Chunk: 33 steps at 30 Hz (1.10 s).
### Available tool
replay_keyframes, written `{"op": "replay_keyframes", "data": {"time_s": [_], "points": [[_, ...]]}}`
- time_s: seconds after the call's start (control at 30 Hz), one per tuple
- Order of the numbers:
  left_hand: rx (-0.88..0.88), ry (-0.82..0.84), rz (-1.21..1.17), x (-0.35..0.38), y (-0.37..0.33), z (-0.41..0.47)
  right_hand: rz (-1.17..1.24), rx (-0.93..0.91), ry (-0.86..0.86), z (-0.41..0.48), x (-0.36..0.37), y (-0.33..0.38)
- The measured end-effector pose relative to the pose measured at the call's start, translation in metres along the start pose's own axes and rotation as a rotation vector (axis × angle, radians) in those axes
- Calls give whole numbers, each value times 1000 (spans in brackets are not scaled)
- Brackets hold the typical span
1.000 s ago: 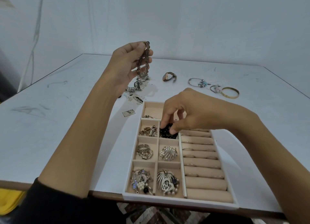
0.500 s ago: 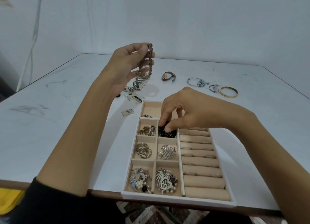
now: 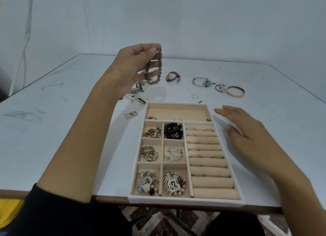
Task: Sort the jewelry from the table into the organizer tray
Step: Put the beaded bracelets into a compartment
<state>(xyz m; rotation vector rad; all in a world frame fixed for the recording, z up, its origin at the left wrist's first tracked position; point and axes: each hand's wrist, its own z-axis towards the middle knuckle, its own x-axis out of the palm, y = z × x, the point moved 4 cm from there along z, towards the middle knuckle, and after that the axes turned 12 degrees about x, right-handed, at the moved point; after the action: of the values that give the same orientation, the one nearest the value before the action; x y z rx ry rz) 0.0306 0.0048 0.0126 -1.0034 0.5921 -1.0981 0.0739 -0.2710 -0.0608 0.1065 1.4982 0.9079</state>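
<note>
- I am holding my left hand (image 3: 134,68) raised above the far left side of the table (image 3: 53,129), fingers curled, pinching a brown beaded bracelet (image 3: 156,68) at its top between thumb and fingertip.
- The bracelet is hanging as a loop in front of my palm, clear of the table.
- My right hand (image 3: 247,133) is hovering just beside the right wall of the organizer tray (image 3: 185,201), fingers straight and slightly spread, holding nothing. It is blurred; I cannot tell whether it is touching the table.
- The tray is sitting at the near edge of the table, its front rim hanging over that edge.
- A black bead bracelet (image 3: 173,131) is lying in the upper right of the six small square compartments.
- Rings are sitting in the roll slots on the right.
- A watch (image 3: 172,76), a charm bangle (image 3: 202,82), a gold bangle (image 3: 235,91) and a small ring (image 3: 194,96) are lying on the table beyond the tray.
</note>
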Motion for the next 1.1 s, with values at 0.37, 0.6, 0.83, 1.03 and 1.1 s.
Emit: {"op": "replay_keyframes", "data": {"time_s": [0.37, 0.6, 0.83, 1.03, 1.1], "points": [[237, 229, 87, 26, -24, -31, -430, 162, 91, -18, 20, -8], [232, 321, 136, 29, -35, -66, -486, 168, 102, -19, 20, -7], [179, 330, 243, 31, -36, -93, -412, 161, 86, -20, 18, -6], [44, 370, 315, 34, -24, -109, -377, 148, 74, -20, 17, -6], [-2, 369, 320, 36, -20, -113, -368, 144, 71, -20, 17, -6]]}}
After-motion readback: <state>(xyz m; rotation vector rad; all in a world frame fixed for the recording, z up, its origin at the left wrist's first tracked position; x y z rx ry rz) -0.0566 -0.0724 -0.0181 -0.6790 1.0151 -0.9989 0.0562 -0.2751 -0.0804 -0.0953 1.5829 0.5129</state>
